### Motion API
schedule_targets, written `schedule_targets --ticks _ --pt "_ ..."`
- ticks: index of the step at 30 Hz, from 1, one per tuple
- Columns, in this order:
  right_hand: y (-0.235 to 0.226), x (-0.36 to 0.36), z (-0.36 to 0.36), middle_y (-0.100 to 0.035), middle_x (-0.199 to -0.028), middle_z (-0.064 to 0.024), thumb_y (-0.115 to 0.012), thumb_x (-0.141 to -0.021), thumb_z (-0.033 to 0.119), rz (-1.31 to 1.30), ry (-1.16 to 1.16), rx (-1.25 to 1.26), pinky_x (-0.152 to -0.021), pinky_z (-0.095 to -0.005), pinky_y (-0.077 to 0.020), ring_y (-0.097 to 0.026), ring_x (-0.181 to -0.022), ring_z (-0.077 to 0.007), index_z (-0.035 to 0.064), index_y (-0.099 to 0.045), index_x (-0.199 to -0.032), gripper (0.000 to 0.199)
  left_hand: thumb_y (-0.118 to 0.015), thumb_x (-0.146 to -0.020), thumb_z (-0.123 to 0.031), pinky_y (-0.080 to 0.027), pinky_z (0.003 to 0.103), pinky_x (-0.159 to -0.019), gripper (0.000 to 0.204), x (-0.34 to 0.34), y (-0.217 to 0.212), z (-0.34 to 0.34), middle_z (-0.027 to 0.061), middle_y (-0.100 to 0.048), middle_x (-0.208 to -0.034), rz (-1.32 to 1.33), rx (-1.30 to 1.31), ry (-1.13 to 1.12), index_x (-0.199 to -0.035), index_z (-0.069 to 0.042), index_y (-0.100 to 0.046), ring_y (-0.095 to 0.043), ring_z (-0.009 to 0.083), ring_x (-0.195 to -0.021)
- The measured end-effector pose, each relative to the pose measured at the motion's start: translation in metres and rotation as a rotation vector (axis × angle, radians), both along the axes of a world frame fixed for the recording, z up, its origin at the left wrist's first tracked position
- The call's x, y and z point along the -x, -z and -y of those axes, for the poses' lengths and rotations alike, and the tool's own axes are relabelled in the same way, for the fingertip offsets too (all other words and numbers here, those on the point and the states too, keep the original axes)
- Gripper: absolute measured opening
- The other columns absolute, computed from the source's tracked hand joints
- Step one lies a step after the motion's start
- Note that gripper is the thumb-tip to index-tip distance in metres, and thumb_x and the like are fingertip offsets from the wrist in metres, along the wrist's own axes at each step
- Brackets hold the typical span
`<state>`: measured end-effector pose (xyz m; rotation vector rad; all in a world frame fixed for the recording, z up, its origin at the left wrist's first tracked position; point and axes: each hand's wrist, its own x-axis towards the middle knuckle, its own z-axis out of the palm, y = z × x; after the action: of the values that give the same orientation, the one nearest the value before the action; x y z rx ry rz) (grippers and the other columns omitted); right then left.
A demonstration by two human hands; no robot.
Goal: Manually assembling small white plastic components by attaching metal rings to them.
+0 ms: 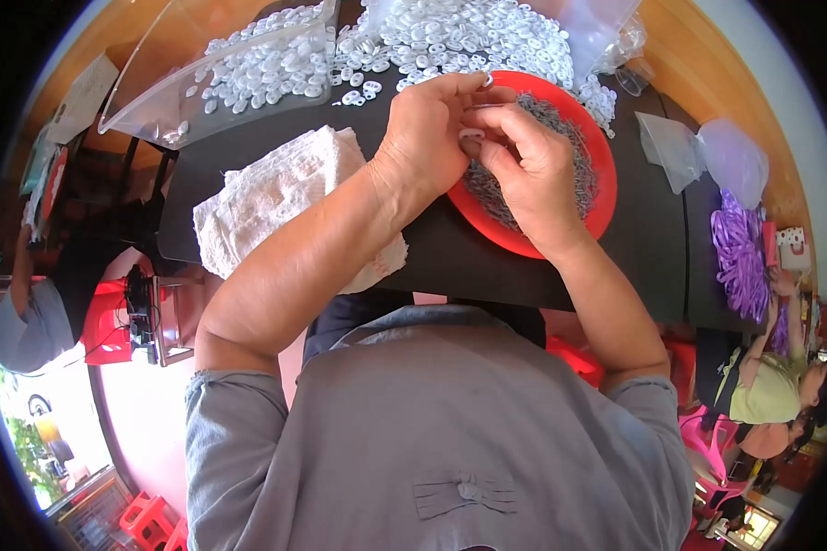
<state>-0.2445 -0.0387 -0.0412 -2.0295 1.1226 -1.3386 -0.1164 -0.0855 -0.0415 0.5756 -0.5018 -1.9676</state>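
Fingertips of the left hand (429, 138) and right hand (526, 170) pinch a small white ring (471, 134) between them above the red plate (605, 174) of grey metal bits, on a black table (450, 253) bearing white rings (469, 37), a towel (276, 197), clear tray (156, 101); pink floor beneath

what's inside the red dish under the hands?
The red dish holds a heap of small grey metal pieces. The left hand and right hand cover its near-left part, so what lies there is hidden.
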Motion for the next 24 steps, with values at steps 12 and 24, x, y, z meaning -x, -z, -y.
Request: schedule_targets --ticks 12,24 --pt "-0.014 0.015 -0.003 -0.065 -0.079 -0.0029 -0.066 -0.085 0.003 0.061 0.071 -0.245 -0.060 -0.0216 -0.0453 -0.060 -0.074 -0.0082 0.0004 -0.066 -0.093 0.009 -0.051 -0.091 -0.013 -0.049 0.037 -0.080 0.021 0.002 -0.003 -0.009 0.0161 -0.063 -0.100 0.192 0.170 -0.083 -0.099 0.006 -0.058 -0.060 0.0262 -0.091" --pt "-0.031 0.042 0.006 -0.064 -0.080 -0.0073 -0.063 -0.090 0.011 0.581 0.046 -0.488 -0.058 -0.0235 -0.0414 -0.060 -0.067 -0.0149 -0.0034 -0.065 -0.098 0.017 -0.063 -0.087 -0.011 -0.049 0.025 -0.066 0.015 0.013 -0.011 -0.023 0.0062 -0.064 -0.076 0.537 0.459 -0.249 -0.091 0.004 -0.063 -0.060 0.0128 -0.067"
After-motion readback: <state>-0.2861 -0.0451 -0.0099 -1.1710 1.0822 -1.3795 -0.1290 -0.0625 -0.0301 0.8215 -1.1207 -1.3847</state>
